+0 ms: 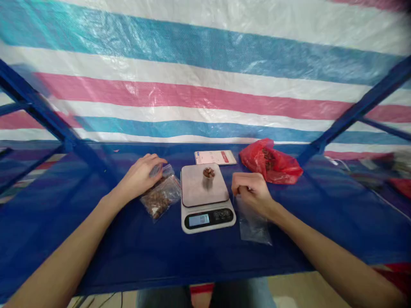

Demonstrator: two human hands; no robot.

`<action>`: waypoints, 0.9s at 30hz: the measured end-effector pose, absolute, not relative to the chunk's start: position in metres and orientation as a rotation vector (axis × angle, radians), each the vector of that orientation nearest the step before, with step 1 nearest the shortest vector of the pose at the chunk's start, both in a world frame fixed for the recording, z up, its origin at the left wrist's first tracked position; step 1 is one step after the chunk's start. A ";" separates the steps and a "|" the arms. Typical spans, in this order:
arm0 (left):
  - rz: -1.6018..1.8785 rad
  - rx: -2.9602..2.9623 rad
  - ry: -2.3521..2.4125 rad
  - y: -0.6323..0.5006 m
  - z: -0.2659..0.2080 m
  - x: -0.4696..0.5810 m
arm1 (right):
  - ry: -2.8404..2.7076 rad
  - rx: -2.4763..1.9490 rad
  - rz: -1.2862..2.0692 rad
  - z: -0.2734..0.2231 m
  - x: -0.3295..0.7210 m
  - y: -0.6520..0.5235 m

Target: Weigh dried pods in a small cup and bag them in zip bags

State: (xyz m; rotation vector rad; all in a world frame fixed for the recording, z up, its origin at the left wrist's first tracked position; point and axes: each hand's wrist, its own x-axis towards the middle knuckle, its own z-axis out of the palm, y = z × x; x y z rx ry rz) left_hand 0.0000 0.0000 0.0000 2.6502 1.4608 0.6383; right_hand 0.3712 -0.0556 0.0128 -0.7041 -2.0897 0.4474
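My left hand (144, 173) rests at the upper edge of the clear zip bags (159, 197) holding brown chunks, its thumb and fingers apart. To its right stands a white digital kitchen scale (192, 218) with a lit display. A small cup (207, 183) heaped with brown pieces is on the scale's plate. My right hand (253, 190) is closed in a fist just right of the scale. Below it lies a flat clear plastic bag (255, 226), its top partly hidden by the hand. What the curled fingers hold, if anything, is hidden.
Behind the scale lies a phone (215, 157) with a lit screen. A crumpled red plastic bag (279, 164) with brown pieces sits at the back right. Blue metal struts (346, 115) rise on both sides of the blue tabletop (144, 256). A striped sheet (205, 98) hangs behind.
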 end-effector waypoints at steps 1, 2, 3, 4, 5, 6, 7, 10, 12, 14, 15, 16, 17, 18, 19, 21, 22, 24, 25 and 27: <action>0.642 2.646 1.467 0.000 0.000 0.000 | -2.089 -0.708 0.452 0.013 0.371 -0.056; 0.645 2.642 1.471 0.000 -0.001 0.000 | -2.088 -0.712 0.455 0.013 0.372 -0.056; 0.649 2.640 1.473 -0.001 -0.001 0.000 | -2.085 -0.716 0.458 0.014 0.372 -0.056; 0.653 2.638 1.473 -0.001 -0.001 0.000 | -2.082 -0.721 0.460 0.014 0.372 -0.056; 0.657 2.637 1.470 -0.001 -0.001 0.000 | -2.075 -0.726 0.460 0.014 0.372 -0.056; 0.662 2.638 1.466 -0.001 -0.001 0.000 | -2.068 -0.731 0.460 0.015 0.371 -0.056; 0.669 2.640 1.460 0.000 -0.002 0.000 | -2.062 -0.741 0.460 0.015 0.371 -0.056; 0.690 2.633 1.444 0.000 -0.001 0.000 | -2.055 -0.778 0.463 0.015 0.370 -0.054; 0.701 2.602 1.452 0.001 -0.001 0.000 | -2.054 -0.805 0.456 0.015 0.370 -0.053; 0.715 2.557 1.477 0.001 -0.001 0.000 | -2.049 -0.826 0.444 0.014 0.370 -0.052; 0.723 2.538 1.488 0.001 -0.001 0.000 | -2.046 -0.833 0.440 0.013 0.370 -0.053; 0.730 2.525 1.494 0.001 -0.002 0.000 | -2.048 -0.837 0.438 0.013 0.371 -0.053; 0.732 2.518 1.496 0.002 -0.002 0.000 | -2.053 -0.837 0.437 0.012 0.371 -0.054; 0.732 2.517 1.493 0.002 -0.002 0.000 | -2.062 -0.833 0.435 0.012 0.372 -0.054; 0.731 2.518 1.487 0.002 -0.002 0.000 | -2.072 -0.827 0.433 0.012 0.373 -0.055; 0.734 2.518 1.477 0.001 -0.002 0.000 | -2.083 -0.823 0.426 0.012 0.374 -0.055; 0.739 2.516 1.474 0.001 -0.001 0.000 | -2.079 -0.827 0.421 0.013 0.374 -0.055; 0.753 2.510 1.476 0.000 0.000 0.000 | -2.049 -0.852 0.408 0.013 0.374 -0.053; 0.762 2.504 1.481 0.000 0.001 0.001 | -2.028 -0.870 0.397 0.013 0.373 -0.051; 0.778 2.492 1.485 -0.002 0.003 0.002 | -2.002 -0.896 0.372 0.011 0.371 -0.047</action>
